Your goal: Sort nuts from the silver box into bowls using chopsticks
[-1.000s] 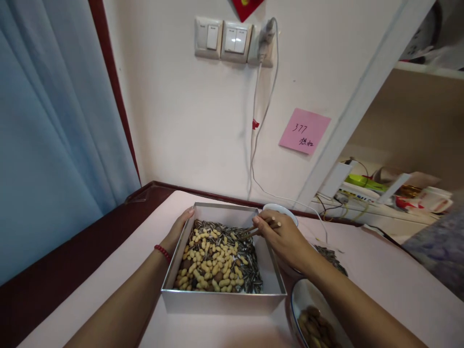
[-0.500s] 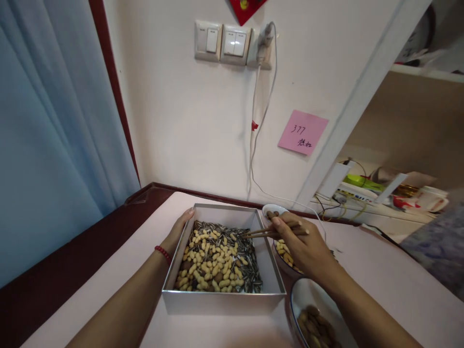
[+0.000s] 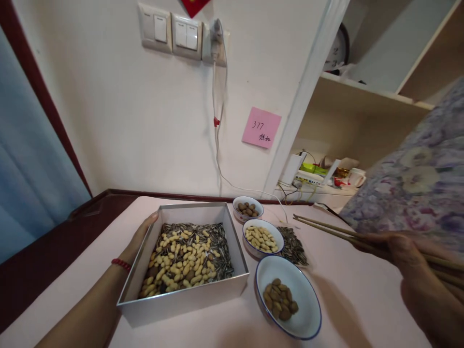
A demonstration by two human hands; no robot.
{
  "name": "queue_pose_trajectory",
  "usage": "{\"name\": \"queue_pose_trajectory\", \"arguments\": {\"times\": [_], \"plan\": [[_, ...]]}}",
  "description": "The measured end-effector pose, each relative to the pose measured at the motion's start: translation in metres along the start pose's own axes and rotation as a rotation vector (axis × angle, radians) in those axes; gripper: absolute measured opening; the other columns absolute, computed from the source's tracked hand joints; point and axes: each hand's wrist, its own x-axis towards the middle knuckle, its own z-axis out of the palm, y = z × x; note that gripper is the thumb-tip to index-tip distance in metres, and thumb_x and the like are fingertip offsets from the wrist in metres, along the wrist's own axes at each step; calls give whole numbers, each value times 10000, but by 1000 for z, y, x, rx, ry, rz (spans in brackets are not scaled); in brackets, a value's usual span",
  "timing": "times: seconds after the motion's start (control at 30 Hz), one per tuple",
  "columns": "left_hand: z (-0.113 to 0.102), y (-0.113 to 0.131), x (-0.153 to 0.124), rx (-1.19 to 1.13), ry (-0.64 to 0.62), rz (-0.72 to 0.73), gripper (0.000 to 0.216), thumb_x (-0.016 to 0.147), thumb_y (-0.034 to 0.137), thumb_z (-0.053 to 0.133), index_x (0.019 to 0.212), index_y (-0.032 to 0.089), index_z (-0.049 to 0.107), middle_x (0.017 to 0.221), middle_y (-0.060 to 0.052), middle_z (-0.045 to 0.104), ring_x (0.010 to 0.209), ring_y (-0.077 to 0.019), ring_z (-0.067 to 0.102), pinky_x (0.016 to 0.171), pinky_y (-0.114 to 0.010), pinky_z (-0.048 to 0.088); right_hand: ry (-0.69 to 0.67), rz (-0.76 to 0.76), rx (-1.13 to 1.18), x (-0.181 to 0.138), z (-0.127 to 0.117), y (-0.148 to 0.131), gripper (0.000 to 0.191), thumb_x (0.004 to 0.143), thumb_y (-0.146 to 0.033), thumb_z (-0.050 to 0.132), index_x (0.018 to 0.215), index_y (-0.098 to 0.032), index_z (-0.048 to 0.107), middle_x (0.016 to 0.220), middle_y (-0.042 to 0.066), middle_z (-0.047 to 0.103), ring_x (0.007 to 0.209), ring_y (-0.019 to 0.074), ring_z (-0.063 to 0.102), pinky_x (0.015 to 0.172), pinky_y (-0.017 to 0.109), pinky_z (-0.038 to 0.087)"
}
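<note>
A silver-rimmed box (image 3: 188, 295) on the pink table holds mixed peanuts, sunflower seeds and brown nuts. My left hand (image 3: 139, 237) lies flat against the box's left wall, fingers stretched out, with a red bead bracelet at the wrist. My right hand (image 3: 413, 253) is far off to the right, blurred, closed around a pair of wooden chopsticks (image 3: 326, 227) whose tips point left above the table with nothing visible between them. Right of the box stand three white bowls: brown nuts (image 3: 247, 209), peanuts (image 3: 263, 237), and almonds (image 3: 286, 299). A pile of sunflower seeds (image 3: 292, 246) lies on the table.
Floral fabric (image 3: 416, 183) fills the right side. A shelf unit (image 3: 326, 179) with cables and small items stands behind the table. A pink note (image 3: 261, 127) and a charger cable (image 3: 217, 121) are on the wall. A blue curtain (image 3: 29, 193) hangs at left.
My right hand has pulled the chopsticks out of the box and swung far to the right. The view has turned right, so the three bowls and the seed pile now show. My left hand stays on the box.
</note>
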Motion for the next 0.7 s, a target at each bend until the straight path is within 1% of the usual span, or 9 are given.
{"name": "queue_pose_trajectory", "arguments": {"times": [0.07, 0.13, 0.2, 0.27, 0.33, 0.4, 0.53, 0.6, 0.7], "plan": [[2, 1, -2, 24, 0, -25, 396, 757, 345, 686, 1109, 163, 685, 752, -91, 775, 722, -332, 747, 627, -383, 581, 65, 79, -95, -5, 5, 1, 208, 945, -475, 490, 885, -394, 672, 924, 10, 708, 971, 353, 672, 828, 498, 534], [4, 1, -4, 39, 24, -19, 390, 766, 331, 663, 1113, 156, 681, 709, -80, 765, 663, -312, 741, 601, -365, 574, 39, 84, -97, -7, 14, -4, 234, 935, -503, 496, 848, -385, 679, 905, 19, 708, 945, 350, 673, 806, 505, 537], [7, 1, -5, 39, 44, 2, 389, 767, 326, 655, 1112, 149, 680, 684, -68, 757, 622, -295, 733, 584, -350, 568, 88, 75, 19, -6, 27, -15, 227, 939, -491, 506, 854, -382, 685, 934, 23, 694, 932, 340, 662, 823, 515, 526], [8, 0, -5, 30, 50, 14, 391, 761, 346, 667, 1094, 142, 685, 686, -69, 756, 622, -291, 730, 580, -347, 567, 81, 23, 163, -3, 41, -30, 202, 949, -454, 515, 884, -374, 688, 966, 24, 672, 944, 318, 643, 818, 493, 524], [7, -1, -4, 24, 45, 20, 392, 747, 361, 687, 1073, 144, 691, 705, -72, 760, 645, -292, 732, 591, -347, 569, -19, -77, 255, 0, 57, -46, 181, 963, -397, 519, 924, -352, 690, 980, 24, 661, 940, 282, 633, 770, 430, 529], [5, -3, -3, 26, 38, 34, 384, 732, 364, 705, 1050, 148, 694, 709, -67, 760, 659, -291, 731, 592, -341, 565, -183, -168, 300, 3, 76, -62, 176, 975, -346, 516, 943, -310, 685, 953, 28, 661, 897, 240, 630, 721, 363, 513], [3, -4, -3, 26, 18, 53, 382, 718, 365, 732, 1026, 142, 697, 732, -66, 764, 713, -296, 736, 621, -334, 559, -488, -211, 361, 10, 119, -82, 243, 1003, -343, 473, 852, -232, 627, 819, 22, 615, 760, 169, 590, 664, 299, 452], [3, -4, -3, 16, 12, 59, 393, 716, 361, 736, 1040, 142, 698, 761, -67, 770, 753, -304, 738, 647, -342, 562, -559, -212, 335, 12, 141, -85, 310, 1009, -368, 450, 770, -217, 577, 756, 12, 579, 709, 157, 555, 652, 294, 427], [4, -4, -4, -6, -16, 65, 410, 714, 362, 738, 1061, 148, 699, 795, -75, 776, 788, -314, 738, 663, -353, 564, -598, -234, 290, 16, 167, -84, 351, 1007, -379, 439, 708, -213, 515, 713, 4, 549, 677, 155, 521, 638, 291, 405]]}}
